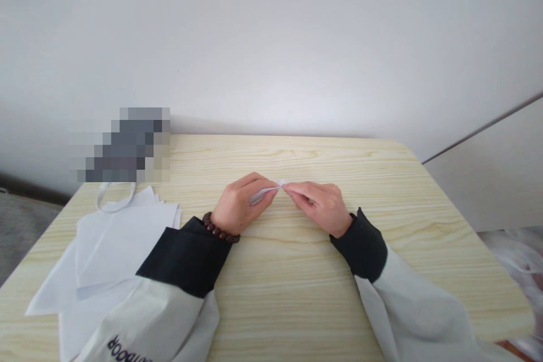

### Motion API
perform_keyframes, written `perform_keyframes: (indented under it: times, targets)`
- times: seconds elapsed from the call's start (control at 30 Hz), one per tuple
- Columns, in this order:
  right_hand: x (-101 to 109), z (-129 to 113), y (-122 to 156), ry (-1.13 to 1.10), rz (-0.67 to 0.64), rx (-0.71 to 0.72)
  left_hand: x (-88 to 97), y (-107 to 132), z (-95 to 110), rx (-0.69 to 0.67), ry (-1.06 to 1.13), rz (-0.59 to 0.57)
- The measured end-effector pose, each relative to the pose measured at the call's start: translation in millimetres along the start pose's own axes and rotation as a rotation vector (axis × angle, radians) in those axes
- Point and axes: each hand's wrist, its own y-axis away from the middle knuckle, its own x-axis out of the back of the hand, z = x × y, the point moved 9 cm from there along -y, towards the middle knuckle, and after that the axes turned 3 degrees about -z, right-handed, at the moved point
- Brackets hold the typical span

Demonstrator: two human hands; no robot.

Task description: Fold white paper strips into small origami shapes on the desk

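Observation:
Over the middle of the table, a small folded piece of white paper (263, 193) is held between my two hands. My left hand (242, 199) pinches its left part between thumb and fingers and covers much of it. At the paper's right tip, my right hand (321, 203) pinches with thumb and forefinger. The fingertips of both hands almost meet there. How the paper is folded is partly hidden by my fingers.
Loose white paper sheets (123, 243) lie overlapping on the table's left side, beside my left sleeve. A white ring-like band (115, 203) rests at their top edge, below a pixelated dark object (127, 144). The wooden table (280, 305) meets a white wall (280, 45).

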Motion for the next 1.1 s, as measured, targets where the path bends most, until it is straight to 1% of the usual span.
perform_keyframes:
  times: [0.23,0.5,0.73,0.83,0.97,1.1]
  targets:
    - [1.9,-3.6,-1.0,0.004,0.009,0.017,-0.6,-0.6,0.7,0.006,0.014,-0.015]
    - [-0.1,-1.9,0.0,0.008,-0.001,-0.007,-2.4,0.2,-1.7,0.012,0.029,-0.023]
    - [-2.2,-2.8,-2.2,0.060,-0.024,-0.011,-4.6,0.6,-1.2,-0.009,0.032,-0.041]
    - [-3.4,-1.2,-2.9,0.079,-0.028,-0.036,-4.9,1.0,0.1,-0.033,0.015,-0.043]
    - [-7.0,1.3,-3.3,0.075,-0.067,-0.074,-4.2,1.7,3.3,-0.075,-0.025,-0.031]
    - [-9.7,0.7,-3.9,0.077,-0.099,-0.077,-3.5,1.9,4.2,-0.086,-0.052,-0.020]
